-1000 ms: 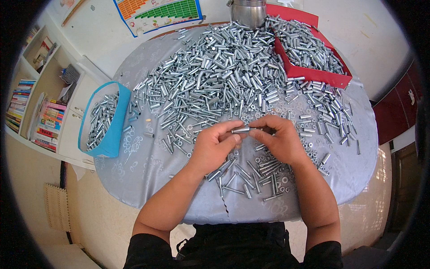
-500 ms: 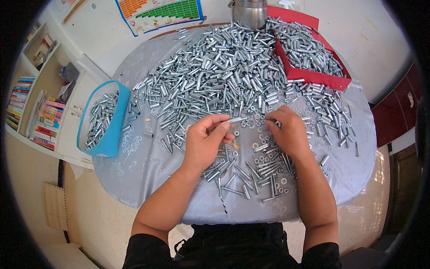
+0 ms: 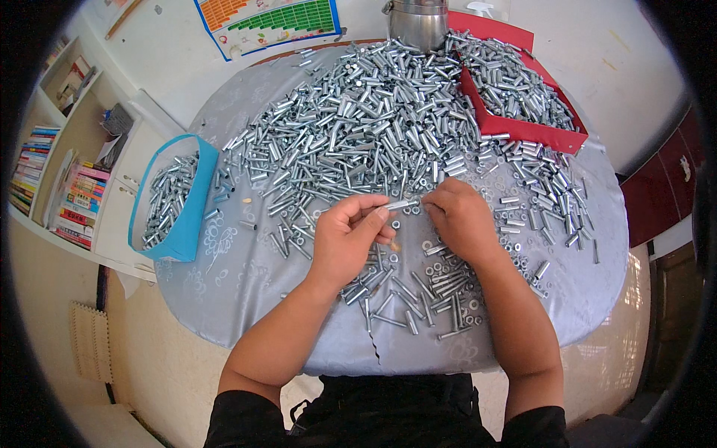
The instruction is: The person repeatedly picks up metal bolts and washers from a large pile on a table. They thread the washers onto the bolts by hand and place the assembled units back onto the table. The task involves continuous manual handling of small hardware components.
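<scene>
In my left hand [image 3: 342, 237], a silver sleeve anchor bolt [image 3: 402, 204] is pinched between thumb and fingers and points to the right. My right hand [image 3: 461, 222] is closed at the bolt's right end, fingertips pressed together; whatever small part they may hold is hidden. Loose washers and nuts [image 3: 427, 245] lie on the table below and between the hands. Closer to me is a small group of bolts and sleeves [image 3: 407, 299]. Beyond both hands rises a large heap of metal sleeves and bolts [image 3: 351, 112].
A blue open box [image 3: 200, 201] with anchor bolts stands at the left of the cloth-covered round table [image 3: 239, 299]. At the back right, a red box [image 3: 523, 133] is full of metal parts, beside a steel pot [image 3: 418, 26]. A bookshelf [image 3: 71, 149] stands left.
My right hand has moved left, up to the end of the bolt in my left hand. The left hand has shifted slightly right, and the bolt is now close to the right fingertips.
</scene>
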A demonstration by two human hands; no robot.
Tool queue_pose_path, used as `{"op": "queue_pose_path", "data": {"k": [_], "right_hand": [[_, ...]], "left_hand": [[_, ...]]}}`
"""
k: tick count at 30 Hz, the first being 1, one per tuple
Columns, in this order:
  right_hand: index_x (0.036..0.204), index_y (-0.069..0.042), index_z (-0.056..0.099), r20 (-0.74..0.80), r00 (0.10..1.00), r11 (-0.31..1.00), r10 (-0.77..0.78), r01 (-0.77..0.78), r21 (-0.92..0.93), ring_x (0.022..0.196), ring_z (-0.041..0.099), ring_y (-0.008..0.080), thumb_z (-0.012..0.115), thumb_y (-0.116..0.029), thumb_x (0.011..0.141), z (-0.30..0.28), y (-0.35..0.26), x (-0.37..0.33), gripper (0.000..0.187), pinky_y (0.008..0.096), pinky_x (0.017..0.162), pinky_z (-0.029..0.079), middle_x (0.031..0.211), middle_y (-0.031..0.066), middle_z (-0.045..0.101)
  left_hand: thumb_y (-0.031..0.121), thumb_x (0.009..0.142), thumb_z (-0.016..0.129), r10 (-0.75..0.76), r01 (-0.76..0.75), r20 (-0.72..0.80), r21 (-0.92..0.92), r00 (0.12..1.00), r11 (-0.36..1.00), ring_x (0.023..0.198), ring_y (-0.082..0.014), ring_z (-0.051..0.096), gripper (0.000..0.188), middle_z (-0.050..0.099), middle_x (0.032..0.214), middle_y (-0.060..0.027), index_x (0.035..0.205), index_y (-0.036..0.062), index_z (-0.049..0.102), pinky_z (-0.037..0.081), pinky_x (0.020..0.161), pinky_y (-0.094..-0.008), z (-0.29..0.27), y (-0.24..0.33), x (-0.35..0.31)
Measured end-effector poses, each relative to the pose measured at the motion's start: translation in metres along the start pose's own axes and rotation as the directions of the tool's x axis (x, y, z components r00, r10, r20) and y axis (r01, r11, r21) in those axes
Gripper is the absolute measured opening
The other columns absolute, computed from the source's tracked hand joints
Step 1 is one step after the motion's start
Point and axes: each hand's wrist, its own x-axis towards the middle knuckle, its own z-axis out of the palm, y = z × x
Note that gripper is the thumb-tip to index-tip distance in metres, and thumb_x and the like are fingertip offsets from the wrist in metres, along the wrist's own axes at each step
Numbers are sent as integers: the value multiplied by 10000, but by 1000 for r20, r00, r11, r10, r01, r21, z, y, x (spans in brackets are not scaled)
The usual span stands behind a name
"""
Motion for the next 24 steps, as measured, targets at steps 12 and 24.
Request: {"op": "queue_pose_path", "data": {"k": [12, 24], "right_hand": [[923, 23, 675, 221, 875, 615, 431, -464, 638, 733, 640, 107, 689, -42, 850, -15, -24, -9, 99, 246, 680, 510, 816, 57, 689], [936, 17, 674, 237, 894, 568, 381, -428, 703, 757, 641, 96, 703, -58, 854, -16, -29, -11, 115, 232, 686, 510, 834, 46, 686]], "left_hand": [[21, 926, 588, -16, 16, 31, 0, 999, 1000, 784, -172, 692, 206, 697, 978, -133, 1122, -37, 615, 595, 685, -285, 3, -1, -2], [18, 929, 583, -23, 24, 41, -22, 999, 999, 803, -188, 696, 193, 693, 971, -135, 1109, -42, 617, 599, 679, -290, 3, -1, -2]]}}
